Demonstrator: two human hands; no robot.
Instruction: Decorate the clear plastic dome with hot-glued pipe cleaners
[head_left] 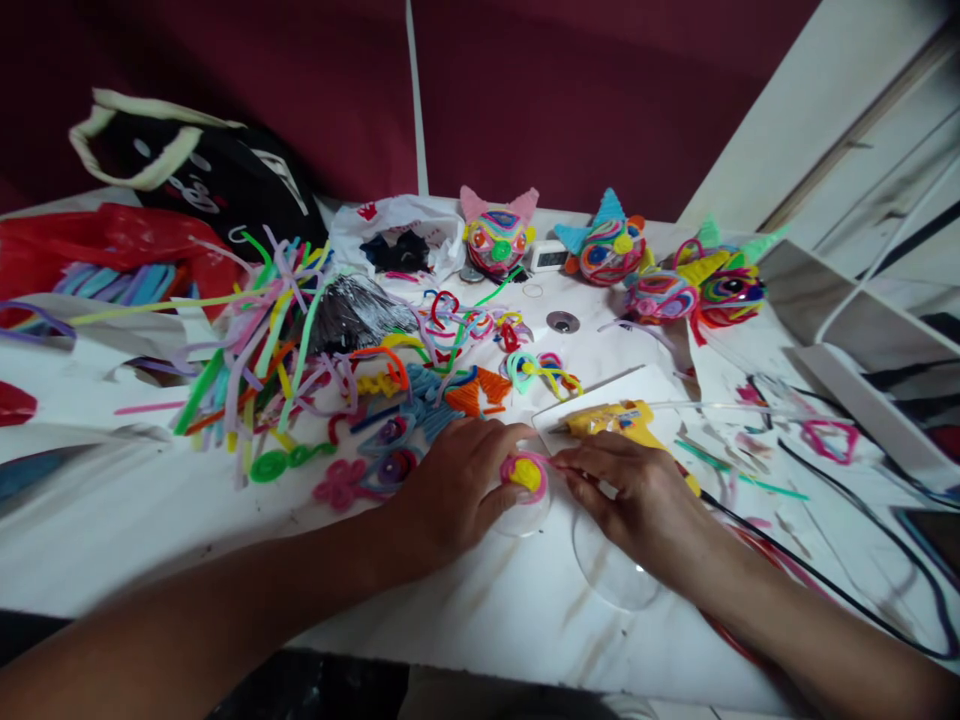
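Note:
My left hand (472, 480) grips a small clear plastic dome (523, 520), fingers curled round its far side and thumb on the near side. On top of the dome sits a flat coil of fuzzy pipe cleaner, with a yellow centre (525, 473) and a pink ring. Between the pinched fingertips of my right hand (622, 490) is the loose end of the pink pipe cleaner (551, 462), stretched just right of the coil. Partly under that hand lies a larger clear round piece (611, 565). Behind it, a yellow glue gun (615, 420) rests on a white board.
A heap of coloured pipe cleaners (262, 340) and finished coils (289, 460) lie to the left. Along the back stand several decorated balls (499, 240), a small digital clock (549, 256) and a black bag (202, 180). A black cord (810, 590) runs across the right side.

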